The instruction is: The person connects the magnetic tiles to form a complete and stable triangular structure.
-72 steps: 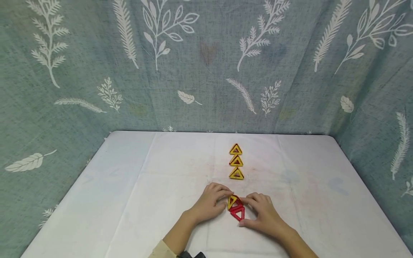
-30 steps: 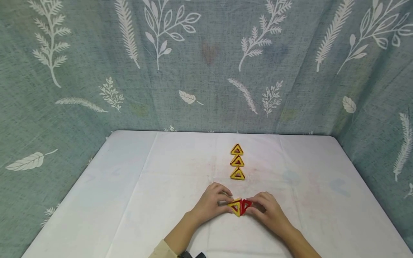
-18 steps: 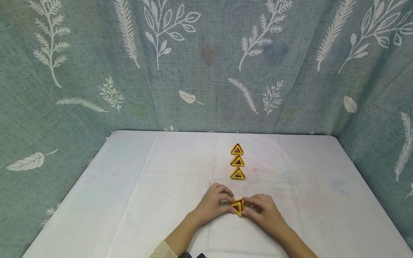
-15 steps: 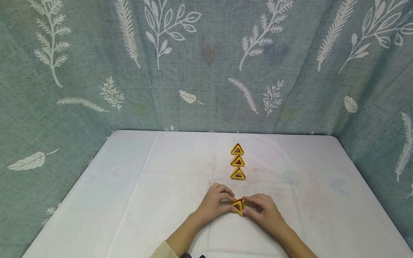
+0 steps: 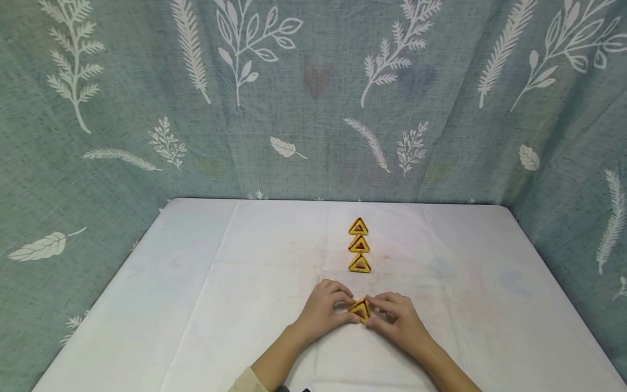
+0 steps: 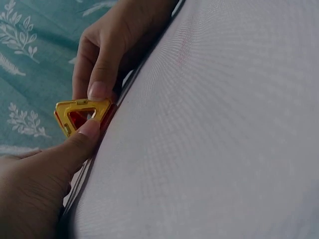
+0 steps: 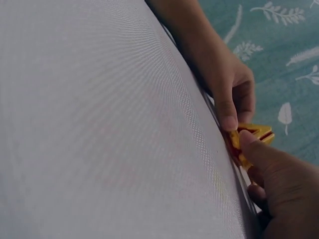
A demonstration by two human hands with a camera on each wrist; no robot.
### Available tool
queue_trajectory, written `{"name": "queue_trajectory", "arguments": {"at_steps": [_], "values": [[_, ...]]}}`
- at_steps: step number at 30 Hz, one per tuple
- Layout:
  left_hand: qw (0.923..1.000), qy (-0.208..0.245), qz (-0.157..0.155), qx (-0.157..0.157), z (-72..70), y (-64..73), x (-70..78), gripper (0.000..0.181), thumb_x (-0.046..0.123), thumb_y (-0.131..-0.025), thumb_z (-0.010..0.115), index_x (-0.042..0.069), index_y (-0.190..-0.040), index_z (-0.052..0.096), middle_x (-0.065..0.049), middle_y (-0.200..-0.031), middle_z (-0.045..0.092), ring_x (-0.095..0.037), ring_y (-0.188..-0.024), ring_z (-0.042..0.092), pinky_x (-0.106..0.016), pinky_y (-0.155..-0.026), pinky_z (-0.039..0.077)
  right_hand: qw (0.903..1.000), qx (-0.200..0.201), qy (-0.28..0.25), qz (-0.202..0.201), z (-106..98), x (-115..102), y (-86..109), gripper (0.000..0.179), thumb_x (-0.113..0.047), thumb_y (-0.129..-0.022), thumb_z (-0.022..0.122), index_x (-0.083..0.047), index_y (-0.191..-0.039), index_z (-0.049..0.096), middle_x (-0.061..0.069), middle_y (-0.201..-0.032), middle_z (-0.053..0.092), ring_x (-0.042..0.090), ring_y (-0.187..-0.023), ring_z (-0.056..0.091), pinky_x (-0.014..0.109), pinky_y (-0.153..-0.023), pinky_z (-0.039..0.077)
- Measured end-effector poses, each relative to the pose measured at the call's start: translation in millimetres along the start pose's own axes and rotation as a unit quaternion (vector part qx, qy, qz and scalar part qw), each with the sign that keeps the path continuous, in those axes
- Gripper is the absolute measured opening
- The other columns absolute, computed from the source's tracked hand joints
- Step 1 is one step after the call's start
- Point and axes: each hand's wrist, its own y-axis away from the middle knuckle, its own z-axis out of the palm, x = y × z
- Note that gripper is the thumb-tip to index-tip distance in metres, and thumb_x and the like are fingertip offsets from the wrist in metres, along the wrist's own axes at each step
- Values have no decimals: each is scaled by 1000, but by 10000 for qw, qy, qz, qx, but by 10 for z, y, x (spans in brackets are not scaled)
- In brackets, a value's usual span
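Observation:
A small pyramid (image 5: 360, 310) of yellow and red magnetic triangle tiles stands on the white cloth between my two hands. My left hand (image 5: 323, 311) pinches its left side with thumb and fingers. From the right, my right hand (image 5: 400, 320) pinches the opposite side. The left wrist view shows a yellow triangular frame of the pyramid (image 6: 102, 106) with red behind it, a thumb on either side. In the right wrist view the pyramid (image 7: 261, 131) is partly covered by the right thumb. Its underside is hidden.
Beyond the hands, three similar yellow and red triangle shapes, a far one (image 5: 359, 226), a middle one (image 5: 359, 244) and a near one (image 5: 360, 263), form a line. White cloth (image 5: 254, 283) covers the table; a leaf-patterned green curtain (image 5: 313, 109) encloses its back and sides.
The tiles, earlier spread out with red ones lying flat, have been folded up into a compact pyramid. The right hand moved in with the red side. The row behind stays put.

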Motion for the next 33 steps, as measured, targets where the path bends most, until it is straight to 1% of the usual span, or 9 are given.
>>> {"name": "queue_trajectory", "arguments": {"at_steps": [4,9,13,16,19,23,27,30,33], "values": [[9999,-105,12,56,-8,20,-23,28,42,-70,79,20,-87,72,11,-100,61,-8,-94,49,-30,-86,41,9997,96,151,-146,26,4,-7,41,-15,-64,84,-7,-103,73,-4,-97,66,6,-77,55,28,-71,40],[9999,-24,-96,138,-18,8,-23,26,37,-71,79,17,-87,73,10,-99,61,-9,-93,50,-32,-87,41,9985,290,306,-349,48,14,-21,32,-11,-64,82,-6,-95,75,-5,-90,64,5,-75,52,28,-71,40],[9993,-9,-268,267,-12,-9,-2,27,35,-69,80,16,-86,74,9,-97,62,-10,-91,51,-32,-85,41,9955,381,630,-595,61,38,-45,32,-11,-63,82,-5,-94,75,-5,-88,62,5,-73,50,31,-71,38],[9985,-143,-382,367,0,-14,6,26,35,-68,80,16,-85,75,9,-95,62,-10,-89,51,-31,-82,42,9941,351,789,-653,65,51,-69,35,-13,-61,83,-4,-95,75,-4,-88,61,6,-72,50,31,-71,37],[9972,-329,-449,502,10,-26,9,26,36,-67,80,17,-84,75,8,-93,62,-10,-87,51,-30,-80,41,9940,313,860,-591,63,52,-101,38,-14,-60,84,-4,-95,75,-4,-87,61,5,-72,49,31,-71,36],[9948,-569,-507,671,16,-62,4,26,36,-67,80,18,-85,75,8,-91,61,-10,-86,50,-29,-78,40,9934,321,993,-476,64,49,-162,36,-13,-61,84,-4,-95,75,-4,-84,61,5,-70,49,30,-69,36],[9930,-768,-553,712,26,-101,-3,28,37,-69,78,17,-88,75,7,-92,60,-11,-87,51,-29,-78,40,9925,377,1104,-355,71,62,-217,34,-13,-61,84,-4,-94,76,-4,-81,59,5,-67,48,30,-67,36],[9922,-777,-642,731,35,-118,-3,28,36,-70,78,16,-90,76,7,-93,60,-11,-88,51,-30,-80,40,9931,406,1077,-210,83,79,-242,33,-12,-61,84,-5,-92,76,-4,-78,59,3,-65,46,29,-65,35],[9916,-639,-819,766,42,-130,7,29,34,-70,78,15,-91,76,6,-94,61,-12,-88,51,-31,-80,40,9937,416,1042,-9,100,85,-262,31,-12,-62,84,-5,-92,76,-4,-77,59,1,-63,43,28,-64,33]]}}
